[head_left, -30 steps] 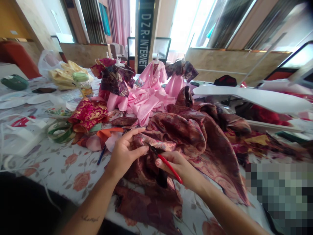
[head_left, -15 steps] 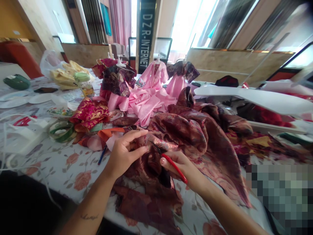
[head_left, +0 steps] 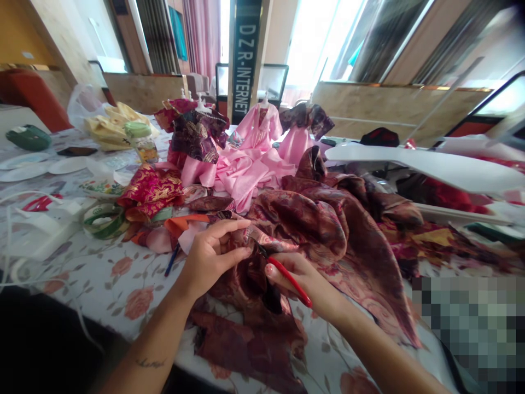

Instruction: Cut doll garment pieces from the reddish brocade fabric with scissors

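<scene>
My left hand pinches an edge of the maroon brocade fabric between thumb and fingers. In my right hand is a pair of red-handled scissors, gripped at the handles. Their dark blades point up and left, at the fabric just beside my left fingertips; part of the blades is hidden by cloth. The fabric lies in loose folds across the table and spreads to the right. Below my hands a flat darker piece of the same cloth reaches toward the table's near edge.
Small mannequins in pink dresses and dark tops stand behind pink satin. At left are magenta-gold cloth, a green tape roll, a blue pen, a lidded jar and a white power strip. Fabric scraps lie right.
The scissors and my right hand have shifted slightly left, deeper toward the pinched fabric edge. My left hand has barely moved and still holds the cloth.
</scene>
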The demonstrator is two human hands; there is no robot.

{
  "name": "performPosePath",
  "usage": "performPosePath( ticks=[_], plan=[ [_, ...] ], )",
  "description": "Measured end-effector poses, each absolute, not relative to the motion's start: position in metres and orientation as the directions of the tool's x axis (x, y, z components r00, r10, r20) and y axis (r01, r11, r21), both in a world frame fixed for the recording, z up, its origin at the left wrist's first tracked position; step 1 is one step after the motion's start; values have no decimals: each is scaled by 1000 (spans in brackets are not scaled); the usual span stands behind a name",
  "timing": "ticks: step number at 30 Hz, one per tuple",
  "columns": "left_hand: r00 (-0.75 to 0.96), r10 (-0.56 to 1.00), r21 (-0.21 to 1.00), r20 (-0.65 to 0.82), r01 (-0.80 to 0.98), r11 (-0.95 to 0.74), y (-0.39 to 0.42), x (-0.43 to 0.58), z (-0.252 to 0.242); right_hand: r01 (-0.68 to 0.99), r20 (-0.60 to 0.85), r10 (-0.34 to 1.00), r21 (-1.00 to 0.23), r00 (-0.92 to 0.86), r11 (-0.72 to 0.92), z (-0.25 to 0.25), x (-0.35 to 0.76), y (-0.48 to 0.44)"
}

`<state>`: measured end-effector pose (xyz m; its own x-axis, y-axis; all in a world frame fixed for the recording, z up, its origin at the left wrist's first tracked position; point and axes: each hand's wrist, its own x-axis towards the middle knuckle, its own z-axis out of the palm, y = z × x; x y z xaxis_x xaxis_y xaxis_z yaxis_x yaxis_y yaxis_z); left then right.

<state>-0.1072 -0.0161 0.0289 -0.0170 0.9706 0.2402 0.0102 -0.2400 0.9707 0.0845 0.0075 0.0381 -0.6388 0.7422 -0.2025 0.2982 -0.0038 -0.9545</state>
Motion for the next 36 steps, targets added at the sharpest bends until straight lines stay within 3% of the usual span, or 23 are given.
performPosePath(
  ticks=[12, 27, 36],
  plan=[
    [-25, 978, 978, 205, -40, -206, -16, -108, 27, 220, -194, 743, -973, -641, -64, 33, 85, 4],
    [31, 978, 978, 204, -51, -202, -16, -107, 28, 234, -168, 727, -972, -665, -11, 37, 81, 8],
    [23, 984, 981, 179, -78, -176, -15, -107, 28, 188, -204, 727, -977, -655, -106, 31, 82, 8]
  ],
)
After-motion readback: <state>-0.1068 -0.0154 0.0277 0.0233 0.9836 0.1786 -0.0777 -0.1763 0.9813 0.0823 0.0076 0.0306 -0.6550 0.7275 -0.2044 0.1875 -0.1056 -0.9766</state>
